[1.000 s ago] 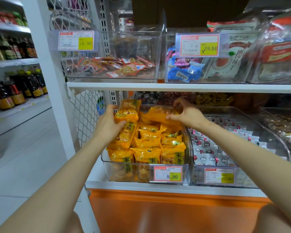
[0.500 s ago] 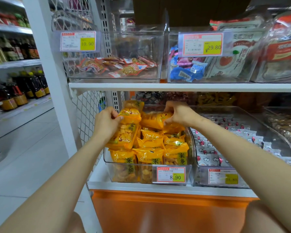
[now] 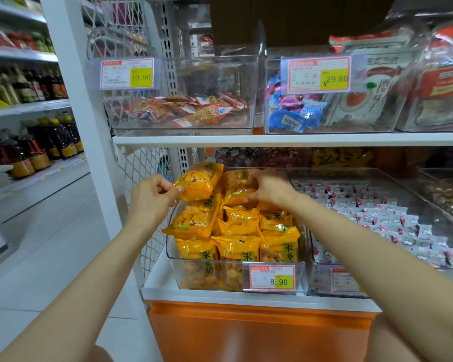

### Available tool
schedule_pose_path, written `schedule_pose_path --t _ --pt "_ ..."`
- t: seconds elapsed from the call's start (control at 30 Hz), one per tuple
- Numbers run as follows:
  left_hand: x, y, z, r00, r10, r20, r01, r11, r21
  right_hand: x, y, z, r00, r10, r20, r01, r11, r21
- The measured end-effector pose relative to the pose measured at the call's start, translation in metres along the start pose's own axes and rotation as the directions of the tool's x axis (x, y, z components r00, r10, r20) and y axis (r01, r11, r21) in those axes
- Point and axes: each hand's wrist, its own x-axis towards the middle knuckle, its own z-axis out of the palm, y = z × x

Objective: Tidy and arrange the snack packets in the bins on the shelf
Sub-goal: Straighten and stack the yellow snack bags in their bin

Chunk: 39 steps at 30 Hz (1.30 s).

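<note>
Left hand point(image 3: 152, 197) out in front at the left wall of the clear bin point(image 3: 173, 257), forearm stretched forward and a little up, wrist straight, thumb and fingers pinching the near left corner of one yellow snack packet point(image 3: 198, 182). Packet held above the far left pile, tilted, printed side towards the camera. Right hand point(image 3: 268, 189) just beside, over the far middle of the same bin, back of the hand up, fingers curled down and gripping a second yellow packet point(image 3: 237, 185) by its right edge. Two held packets side by side, touching. Right forearm stretched in from the near right, passing over the near left corner of the neighbouring bin point(image 3: 377, 212) with white and red packets.

Below the hands, other yellow packets point(image 3: 239, 246) standing in rows inside the bin, three across at the near wall, one more lying tilted on the left row. Bin at the left end of the lower white shelf point(image 3: 220, 293), with a price tag point(image 3: 272, 278) marked 8.90 on its near wall. Above, on the upper shelf point(image 3: 272, 139), another clear bin point(image 3: 183, 111) with red and yellow packets lying flat. Far left, across the aisle, dark bottles point(image 3: 37, 147) on other shelving.
</note>
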Motion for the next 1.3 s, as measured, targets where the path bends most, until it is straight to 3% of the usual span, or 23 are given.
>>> schedule_pose_path --t 0.17,0.3,0.37,0.47,0.57,0.7,0.83,0.9,1.0,1.1,1.17,1.3 --pt "-0.004 0.005 0.001 1.0 0.004 -0.025 -0.005 1.0 -0.024 -0.001 -0.002 0.007 0.998 0.002 -0.056 -0.006 0.998 -0.068" --pt "-0.01 0.009 0.006 0.999 0.046 -0.015 -0.047 0.999 -0.014 0.001 0.013 -0.008 0.989 0.002 0.145 -0.028 0.983 0.182" --pt "-0.013 0.012 0.012 0.997 0.077 0.004 -0.077 0.997 -0.009 -0.002 0.026 -0.022 0.99 -0.016 0.143 -0.026 0.958 0.286" --pt "-0.021 0.019 0.028 0.991 0.124 0.043 -0.124 0.992 -0.005 -0.006 0.046 -0.042 0.999 0.021 0.036 -0.031 0.954 0.297" --pt "-0.033 0.023 0.047 0.976 0.203 0.084 -0.214 0.965 0.151 -0.011 0.058 -0.05 0.986 0.049 0.162 -0.094 0.955 0.281" --pt "-0.039 0.025 0.056 0.906 0.37 0.204 -0.421 0.75 0.511 -0.022 0.063 -0.047 0.929 0.042 0.367 -0.115 0.977 0.18" --pt "-0.031 0.028 0.046 0.872 0.28 0.401 -0.48 0.651 0.588 -0.017 0.062 -0.041 0.94 0.038 0.339 -0.076 0.992 0.097" --pt "-0.028 0.026 0.043 0.862 0.225 0.454 -0.481 0.641 0.597 -0.011 0.061 -0.037 0.942 0.018 0.334 -0.036 0.998 0.049" --pt "-0.028 0.025 0.044 0.838 0.276 0.471 -0.52 0.667 0.533 -0.003 0.062 -0.034 0.941 -0.017 0.338 -0.002 0.998 0.057" --pt "-0.026 0.028 0.047 0.721 0.317 0.616 -0.657 0.596 0.462 0.005 0.065 -0.029 0.943 -0.027 0.331 0.007 0.998 0.061" --pt "-0.024 0.028 0.05 0.659 0.24 0.713 -0.701 0.538 0.467 0.01 0.068 -0.024 0.951 -0.019 0.308 0.008 0.999 0.038" --pt "-0.018 0.026 0.055 0.611 0.19 0.768 -0.707 0.567 0.422 0.015 0.071 -0.019 0.964 -0.025 0.266 0.016 0.999 0.035"
